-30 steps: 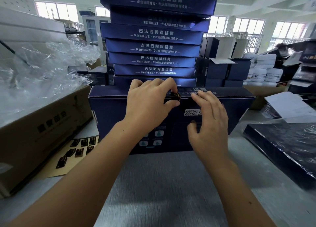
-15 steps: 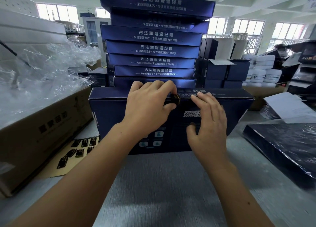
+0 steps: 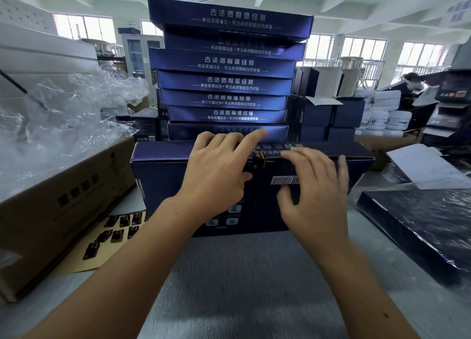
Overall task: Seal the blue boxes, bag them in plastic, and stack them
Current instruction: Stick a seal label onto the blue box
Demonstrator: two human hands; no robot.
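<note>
A dark blue box (image 3: 163,178) stands on its long edge on the grey table (image 3: 242,287) in front of me. A small black-and-gold seal sticker (image 3: 259,159) sits on its top front edge. My left hand (image 3: 216,170) lies over that edge just left of the sticker, fingers straightened, index finger pointing right. My right hand (image 3: 314,185) rests with spread fingers on the box front, right of the sticker, partly over a barcode label (image 3: 280,180). Behind it rises a stack of several blue boxes (image 3: 224,83).
A brown carton (image 3: 63,193) on the left holds crumpled clear plastic bags (image 3: 63,109). A sheet of spare stickers (image 3: 112,234) lies beside it. A plastic-bagged blue box (image 3: 420,226) lies at right. Open blue cartons (image 3: 328,114), white jars (image 3: 387,114) and a person (image 3: 413,81) are further back.
My left hand's thumb and index finger have let go of the sticker and the fingers have straightened; the sticker now shows on the box edge. My right hand's fingers spread slightly.
</note>
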